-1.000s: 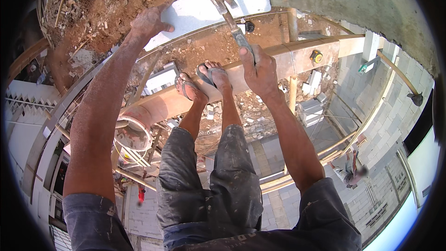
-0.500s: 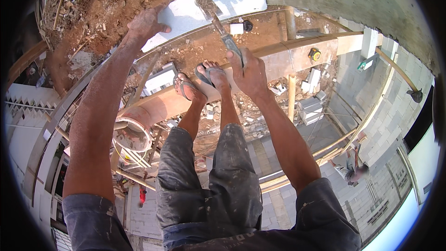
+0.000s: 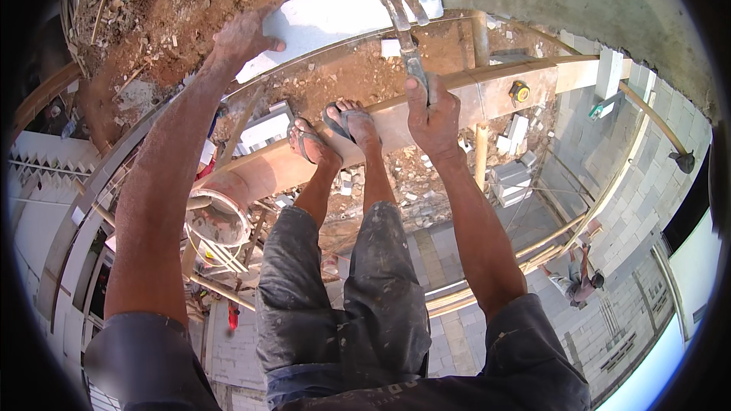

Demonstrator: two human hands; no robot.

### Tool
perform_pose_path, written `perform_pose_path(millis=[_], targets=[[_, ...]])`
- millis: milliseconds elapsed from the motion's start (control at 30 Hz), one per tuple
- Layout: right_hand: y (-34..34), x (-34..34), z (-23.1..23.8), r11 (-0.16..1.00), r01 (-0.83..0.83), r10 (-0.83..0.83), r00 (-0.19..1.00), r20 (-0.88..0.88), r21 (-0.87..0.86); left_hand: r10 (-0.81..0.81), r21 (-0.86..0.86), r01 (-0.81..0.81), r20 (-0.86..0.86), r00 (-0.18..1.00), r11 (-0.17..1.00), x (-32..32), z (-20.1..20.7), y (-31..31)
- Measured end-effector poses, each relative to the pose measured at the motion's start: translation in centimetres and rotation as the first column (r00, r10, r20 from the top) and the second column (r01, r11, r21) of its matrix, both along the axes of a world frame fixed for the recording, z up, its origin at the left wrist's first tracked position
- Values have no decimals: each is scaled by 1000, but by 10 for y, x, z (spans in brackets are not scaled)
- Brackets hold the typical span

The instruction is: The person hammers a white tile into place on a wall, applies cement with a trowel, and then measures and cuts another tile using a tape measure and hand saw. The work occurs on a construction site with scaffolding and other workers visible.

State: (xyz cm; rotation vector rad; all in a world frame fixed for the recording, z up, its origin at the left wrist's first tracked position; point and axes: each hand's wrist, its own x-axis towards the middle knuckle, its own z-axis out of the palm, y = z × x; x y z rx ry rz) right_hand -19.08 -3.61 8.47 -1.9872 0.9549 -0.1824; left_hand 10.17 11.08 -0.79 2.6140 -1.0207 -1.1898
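Head view: a grey concrete surface, broad and flat-faced (image 3: 586,0), occupies the upper right and borders the right end of the work; contact there cannot be confirmed. Below it runs a long, tan wooden plank (image 3: 495,99), positioned as a footing: both sandalled feet (image 3: 356,125) stand on it, which presumably brings the work within arm's reach. A white, rectangular, rough-faced block (image 3: 335,19) lies lengthwise beyond the plank, between the left hand and the concrete surface; its support is largely hidden. A round, mortar-stained, pinkish bucket (image 3: 230,186) sits at the plank's left part, probably to remain reachable without obstructing the feet. A steel hammer with a curved claw and dark handle (image 3: 406,30) is held with its head over the block's right part; contact cannot be determined. The right hand (image 3: 435,114) is clamped around the lower handle, a grip suited to leverage. The left hand (image 3: 247,36) rests at the block's left end, thumb and fingers apart, apparently steadying it; whether it grips underneath cannot be told. A yellow-and-black, compact tape measure (image 3: 519,92) lies on the plank, right of the right hand, likely for easy access
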Motion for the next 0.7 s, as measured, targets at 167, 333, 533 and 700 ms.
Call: perform_pose_path(millis=[167,333,533,700], targets=[[-14,-2,-16,987,-133,108,966,-235,-91,8,-83,-5,31,999,997,-4,-2,4],[-22,2,-13,996,-90,73,917,-392,-25,78,29,-78,8,997,997,-15,24,-15],[-19,71,41,934,-356,355,906,-229,41,16,36,-23,178,984,999,-33,27,-17],[13,219,71,615,-761,670,643,-371,-208,76,-31,-72,149,986,997,-40,22,-25]])
